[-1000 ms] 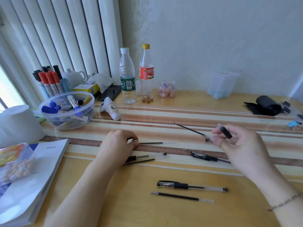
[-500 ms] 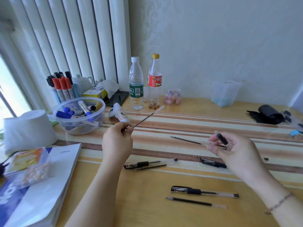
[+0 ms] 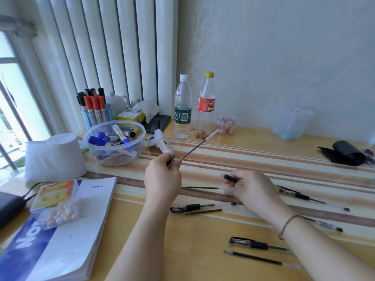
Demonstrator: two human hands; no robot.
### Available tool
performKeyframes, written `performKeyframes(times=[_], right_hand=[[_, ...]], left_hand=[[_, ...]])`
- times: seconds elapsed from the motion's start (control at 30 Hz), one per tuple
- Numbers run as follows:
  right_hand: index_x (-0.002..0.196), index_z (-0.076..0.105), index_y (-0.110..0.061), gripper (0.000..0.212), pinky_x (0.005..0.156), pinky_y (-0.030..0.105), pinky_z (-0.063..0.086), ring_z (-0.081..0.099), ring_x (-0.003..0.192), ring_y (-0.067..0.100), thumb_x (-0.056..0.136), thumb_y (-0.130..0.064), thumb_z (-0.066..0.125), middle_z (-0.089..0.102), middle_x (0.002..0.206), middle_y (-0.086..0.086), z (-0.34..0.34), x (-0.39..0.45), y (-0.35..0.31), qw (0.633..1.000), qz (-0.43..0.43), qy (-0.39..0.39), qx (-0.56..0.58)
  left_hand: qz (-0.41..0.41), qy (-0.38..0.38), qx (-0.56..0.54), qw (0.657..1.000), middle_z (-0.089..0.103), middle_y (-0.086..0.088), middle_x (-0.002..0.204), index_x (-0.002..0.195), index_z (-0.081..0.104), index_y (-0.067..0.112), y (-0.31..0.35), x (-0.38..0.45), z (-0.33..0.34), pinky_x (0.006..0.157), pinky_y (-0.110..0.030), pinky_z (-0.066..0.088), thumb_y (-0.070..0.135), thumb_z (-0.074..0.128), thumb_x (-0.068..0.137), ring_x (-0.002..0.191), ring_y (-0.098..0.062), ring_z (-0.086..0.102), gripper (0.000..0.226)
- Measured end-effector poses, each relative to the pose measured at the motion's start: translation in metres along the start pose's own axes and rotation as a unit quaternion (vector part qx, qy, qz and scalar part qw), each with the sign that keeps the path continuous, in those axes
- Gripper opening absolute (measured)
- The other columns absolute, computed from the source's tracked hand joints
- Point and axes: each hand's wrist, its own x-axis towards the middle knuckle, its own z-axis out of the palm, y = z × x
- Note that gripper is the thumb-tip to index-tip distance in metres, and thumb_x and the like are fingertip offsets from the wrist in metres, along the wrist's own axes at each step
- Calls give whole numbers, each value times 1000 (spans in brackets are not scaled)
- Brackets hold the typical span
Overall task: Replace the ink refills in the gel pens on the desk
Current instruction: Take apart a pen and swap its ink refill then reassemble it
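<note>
My left hand [image 3: 162,179] pinches the tip end of a thin black ink refill [image 3: 195,148], held above the desk and pointing up to the right. My right hand [image 3: 253,189] grips a clear pen barrel with a black grip [image 3: 230,178], its open end facing left toward the refill. On the desk lie a loose refill [image 3: 200,187], a gel pen with a refill beside it [image 3: 192,207], another gel pen [image 3: 259,244] with a refill [image 3: 253,258] in front, and a further pen [image 3: 296,194] to the right.
A clear bowl of markers [image 3: 113,142], a marker cup [image 3: 93,110], two bottles [image 3: 182,110], a white handheld device [image 3: 162,141], a white paper roll [image 3: 54,159], an Office booklet [image 3: 85,220] with a bead box [image 3: 56,203], a plastic cup [image 3: 290,124] and a black roll [image 3: 345,153] surround the work area.
My left hand picked a refill off the desk and raised it. My right hand moved left with the pen barrel, closer to the refill. The view shifted left.
</note>
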Motion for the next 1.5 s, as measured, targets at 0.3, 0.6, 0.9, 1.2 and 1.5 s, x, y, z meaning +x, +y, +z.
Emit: performKeyframes(times=[0.3,0.6,0.9,1.2,1.5], right_hand=[[74,63,-40,10,60,27,47,55,70,-1,76,-46,71,65,70,-19,-1,-4,10,998,-16,-4,-53],[83,67,-44,25,84,34,53,63,93,0,67,-64,67,72,93,-18,-28,-14,31,996,-18,13,81],[111,58,-58,30,51,31,50,58,52,12,88,-63,39,66,69,-25,-53,-56,68,982,-93,100,127],[101,62,-48,28,51,36,52,61,56,23,87,-62,43,71,79,-8,-57,-58,82,978,-131,109,118],[101,69,-36,27,47,34,49,58,53,14,88,-50,50,69,78,-15,-56,-61,79,970,-160,86,159]], left_hand=[[0,-30,7,1000,65,3,77,94,69,24,-3,-1,6,61,-27,42,21,60,93,75,-20,60,9],[24,-65,42,997,57,8,68,90,65,25,1,-7,14,50,-25,33,19,56,95,62,-12,50,12],[184,-125,57,973,59,11,86,85,59,28,11,-28,28,68,-27,44,12,55,93,83,-14,55,18],[252,-165,63,951,58,13,83,83,59,29,15,-40,36,70,-25,40,10,58,91,84,-12,52,21],[240,-173,60,954,57,9,79,82,60,27,13,-41,36,69,-26,41,7,57,90,81,-13,52,22]])
